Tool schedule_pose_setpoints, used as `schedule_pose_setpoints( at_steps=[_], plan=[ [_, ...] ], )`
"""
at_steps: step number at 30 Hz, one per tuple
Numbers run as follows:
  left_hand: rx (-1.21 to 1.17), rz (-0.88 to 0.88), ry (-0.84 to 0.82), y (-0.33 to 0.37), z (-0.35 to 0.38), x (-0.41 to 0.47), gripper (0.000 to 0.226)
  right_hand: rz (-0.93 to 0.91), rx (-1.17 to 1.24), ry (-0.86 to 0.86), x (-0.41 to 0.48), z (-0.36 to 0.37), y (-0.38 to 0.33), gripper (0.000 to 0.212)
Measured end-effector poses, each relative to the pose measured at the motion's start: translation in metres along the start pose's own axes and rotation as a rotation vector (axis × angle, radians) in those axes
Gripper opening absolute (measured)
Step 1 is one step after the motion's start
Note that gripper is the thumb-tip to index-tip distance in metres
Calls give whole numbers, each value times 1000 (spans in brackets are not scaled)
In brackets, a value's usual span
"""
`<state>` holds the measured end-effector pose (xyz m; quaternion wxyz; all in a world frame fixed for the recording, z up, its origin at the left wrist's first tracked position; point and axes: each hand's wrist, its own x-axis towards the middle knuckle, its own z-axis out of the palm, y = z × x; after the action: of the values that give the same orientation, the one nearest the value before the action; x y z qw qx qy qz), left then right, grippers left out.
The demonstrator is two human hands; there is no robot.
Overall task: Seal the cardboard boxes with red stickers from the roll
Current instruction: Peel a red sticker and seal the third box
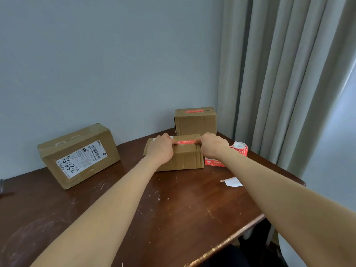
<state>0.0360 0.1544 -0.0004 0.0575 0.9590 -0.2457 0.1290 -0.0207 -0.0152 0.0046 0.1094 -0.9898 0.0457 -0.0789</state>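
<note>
Three cardboard boxes on a scratched brown table (173, 209), seen from the head camera. Largest box (79, 155) at left, tilted, bearing a white shipping label (81, 158) with handwritten "4452"; finer print too small to read. Rear box (195, 121) against the wall near the grey curtain (279, 83), a red sticker already on its top (194, 111), text illegible. Middle box (180, 153) partly hidden behind both hands; left end covered by the left hand, top edge only partly visible. Red sticker (185, 142) stretched along the top of the middle box between the two hands, both ends hidden under fingers. Sticker roll (239, 148) standing just right of the middle box, behind the right wrist, with a loose red strip (212, 162) trailing on the table, partly covered by the right forearm. White backing scrap (232, 182) lying nearer, apart from the boxes. Dark object at far left edge cut off, unidentifiable.

Left hand (160, 149): arm extended forward, palm down, fingers curled over the box top, pressing on the sticker's left end. Right hand (212, 144): arm reaching in from lower right, knuckles up, fingers bent narrow, pinching or pressing the sticker's right end; exact grip not discernible.
</note>
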Motion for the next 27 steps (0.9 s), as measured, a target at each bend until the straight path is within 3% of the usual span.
schedule_pose_setpoints(
  at_steps=[2,6,9,13,17,22,27],
  plan=[
    [-47,-30,19,0,-2,1,41,14,-8,43,2,-1,-1,34],
    [-25,-3,71,5,-2,-1,44,-34,-81,47,1,4,-9,54],
    [3,81,18,12,3,-1,42,-92,-142,-30,2,6,-19,60],
    [18,46,-50,12,6,0,43,-35,-169,-85,1,7,-16,63],
    [91,11,11,0,0,-4,42,16,-156,-30,0,4,-8,55],
    [63,116,34,6,-1,-8,40,-103,-132,-24,-8,2,-18,61],
    [-30,43,102,-4,-2,-9,36,21,-53,49,-8,-1,0,40]
  ],
)
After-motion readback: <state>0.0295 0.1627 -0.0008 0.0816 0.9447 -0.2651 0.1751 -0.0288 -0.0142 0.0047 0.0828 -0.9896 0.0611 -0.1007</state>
